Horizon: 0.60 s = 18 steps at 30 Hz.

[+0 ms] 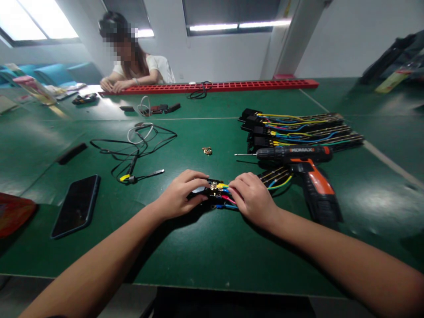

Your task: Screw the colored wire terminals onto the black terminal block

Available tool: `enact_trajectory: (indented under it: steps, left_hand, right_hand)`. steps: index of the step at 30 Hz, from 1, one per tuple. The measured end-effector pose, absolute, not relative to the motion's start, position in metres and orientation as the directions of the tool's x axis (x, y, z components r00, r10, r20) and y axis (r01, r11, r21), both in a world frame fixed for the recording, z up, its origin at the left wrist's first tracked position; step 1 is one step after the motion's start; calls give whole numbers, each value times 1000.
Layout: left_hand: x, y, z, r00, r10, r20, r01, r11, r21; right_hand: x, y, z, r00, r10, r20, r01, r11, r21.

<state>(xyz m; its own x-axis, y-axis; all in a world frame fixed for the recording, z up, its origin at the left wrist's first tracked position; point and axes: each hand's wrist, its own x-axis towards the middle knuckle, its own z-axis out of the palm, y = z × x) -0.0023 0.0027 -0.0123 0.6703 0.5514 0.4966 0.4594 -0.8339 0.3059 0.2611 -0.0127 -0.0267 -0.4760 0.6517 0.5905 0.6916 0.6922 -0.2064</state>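
Observation:
My left hand [181, 194] is closed around the black end of a wired terminal block [217, 194] on the green table, thumb on the near side and fingers on the far side. Brass-coloured terminals show between my hands. Yellow, blue and red wires [228, 200] run from them towards my right hand [252, 198], whose curled fingers close over these wires. My right palm hides part of the bundle, which comes out beyond it as black strips with gold marks [276, 176]. A small pile of brass-coloured screws [207, 151] lies just past the block.
An orange and black power drill [300, 161] lies right, its bit pointing left. Behind it sit several similar wired blocks [261, 130]. Tangled cables [132, 150] and a phone [76, 205] lie left. A co-worker [132, 66] sits across the table behind a long red rail [232, 86].

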Motion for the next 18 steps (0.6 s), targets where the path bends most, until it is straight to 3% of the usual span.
enact_trajectory:
  steps: [18]
  left_hand:
    - [-2, 2, -14, 677, 543, 497, 482, -837, 258]
  right_hand:
    - [261, -13, -26, -479, 679, 556, 705, 675, -218]
